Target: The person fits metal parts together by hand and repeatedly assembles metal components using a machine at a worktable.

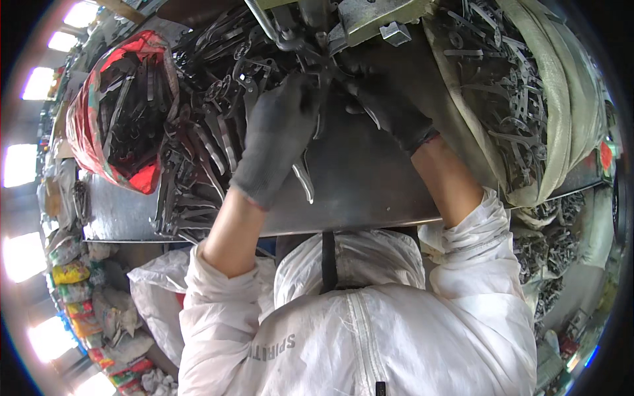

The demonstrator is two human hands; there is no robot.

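Observation:
Both my hands wear dark knit gloves and meet below a machine head at the top of the bench. My left hand [281, 135] is closed, its fingers curled round part of a dark metal plier-like tool [321, 109] that sits under the machine. A curved metal handle [304, 183] sticks out below that hand. My right hand [389, 109] is closed at the other side of the tool, with a thin handle [372, 117] showing beside its fingers. The gloves and shadow hide the exact grip. Above is the machine's metal fitting [290, 41].
Loose dark metal handles [211, 142] pile up left of my hands. A red sack [82, 138] of similar parts stands beyond them. At right, an olive cloth sack [561, 99] holds many grey metal pieces. The steel bench top [370, 185] ends just before my body.

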